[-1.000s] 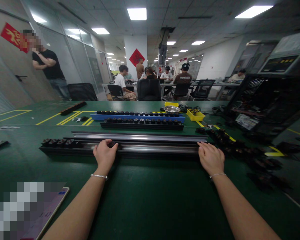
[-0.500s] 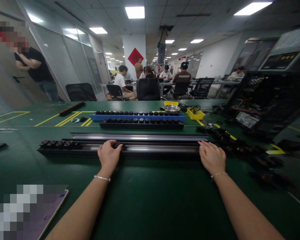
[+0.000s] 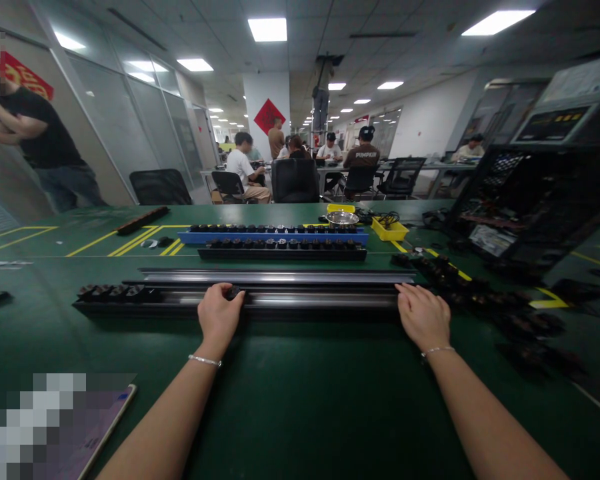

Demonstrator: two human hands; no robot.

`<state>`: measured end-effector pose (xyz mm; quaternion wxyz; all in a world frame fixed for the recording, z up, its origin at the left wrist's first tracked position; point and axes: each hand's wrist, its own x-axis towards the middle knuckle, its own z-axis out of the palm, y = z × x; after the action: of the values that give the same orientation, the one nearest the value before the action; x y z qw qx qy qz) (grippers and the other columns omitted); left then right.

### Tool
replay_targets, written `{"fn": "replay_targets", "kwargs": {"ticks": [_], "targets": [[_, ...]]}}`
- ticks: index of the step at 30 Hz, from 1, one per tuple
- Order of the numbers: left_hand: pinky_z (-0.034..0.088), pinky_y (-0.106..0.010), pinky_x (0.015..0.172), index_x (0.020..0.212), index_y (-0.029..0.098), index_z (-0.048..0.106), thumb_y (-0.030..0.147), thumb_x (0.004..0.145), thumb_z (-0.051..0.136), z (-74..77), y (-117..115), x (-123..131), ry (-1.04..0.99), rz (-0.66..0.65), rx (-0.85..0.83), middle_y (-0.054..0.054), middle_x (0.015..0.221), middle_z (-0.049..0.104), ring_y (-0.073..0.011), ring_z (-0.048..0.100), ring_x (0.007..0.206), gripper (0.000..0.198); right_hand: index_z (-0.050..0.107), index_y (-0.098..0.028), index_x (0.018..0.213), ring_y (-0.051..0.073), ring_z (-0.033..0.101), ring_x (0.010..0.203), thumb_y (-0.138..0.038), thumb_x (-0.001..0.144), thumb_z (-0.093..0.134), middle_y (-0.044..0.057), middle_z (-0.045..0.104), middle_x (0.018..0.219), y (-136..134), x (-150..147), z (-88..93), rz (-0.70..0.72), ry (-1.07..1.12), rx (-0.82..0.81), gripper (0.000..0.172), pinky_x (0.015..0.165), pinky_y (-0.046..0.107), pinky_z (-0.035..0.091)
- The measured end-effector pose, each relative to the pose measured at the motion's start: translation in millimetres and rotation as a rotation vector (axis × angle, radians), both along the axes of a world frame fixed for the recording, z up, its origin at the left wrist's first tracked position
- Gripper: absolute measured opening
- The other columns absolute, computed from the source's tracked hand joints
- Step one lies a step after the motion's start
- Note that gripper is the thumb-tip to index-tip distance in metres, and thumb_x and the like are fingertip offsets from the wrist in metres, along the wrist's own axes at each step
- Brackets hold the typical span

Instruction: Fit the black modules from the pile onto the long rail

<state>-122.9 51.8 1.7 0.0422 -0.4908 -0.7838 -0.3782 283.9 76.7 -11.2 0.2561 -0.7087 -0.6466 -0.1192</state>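
Note:
A long black rail [image 3: 315, 301] with a shiny metal channel lies across the green table in front of me. Several small dark blocks [image 3: 117, 292] sit in its left end. My left hand [image 3: 220, 310] pinches a small black part [image 3: 234, 292] at the channel, left of the rail's middle; its exact kind is hidden by the fingers. Over the rail's right end rests my right hand [image 3: 424, 315], fingers bent and gripping the rail's edge. Just behind lies a second rail [image 3: 280, 275], its bright channel bare.
Farther back stand a blue rail [image 3: 275, 238] and a black rail [image 3: 283, 254], both filled with small parts. Loose dark parts [image 3: 530, 323] lie at right beside an open computer case [image 3: 510, 200]. A yellow bin [image 3: 390, 230], a metal bowl [image 3: 343, 218] and a tablet-like device [image 3: 105, 427] are also on the table.
Both hands keep nearly the same place and hold. The view has shifted slightly, and the standing person at left has moved farther left.

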Motion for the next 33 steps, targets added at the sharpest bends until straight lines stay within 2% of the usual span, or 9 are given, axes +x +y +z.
{"fn": "replay_targets", "kwargs": {"ticks": [33], "targets": [[0.045,-0.036,0.085,0.1,0.019,0.057,0.035,0.073,0.057,-1.3,-1,13,-0.006,-0.069,-0.008,-0.008,0.1,0.062,-0.0233,0.058,0.096,0.032,0.061,-0.025,0.115,0.022,0.045,0.118,-0.035,0.089,0.025,0.003,0.059,0.124,1,0,-0.9,-0.005,0.016,-0.005,0.046,0.101,0.047,0.025]]}}
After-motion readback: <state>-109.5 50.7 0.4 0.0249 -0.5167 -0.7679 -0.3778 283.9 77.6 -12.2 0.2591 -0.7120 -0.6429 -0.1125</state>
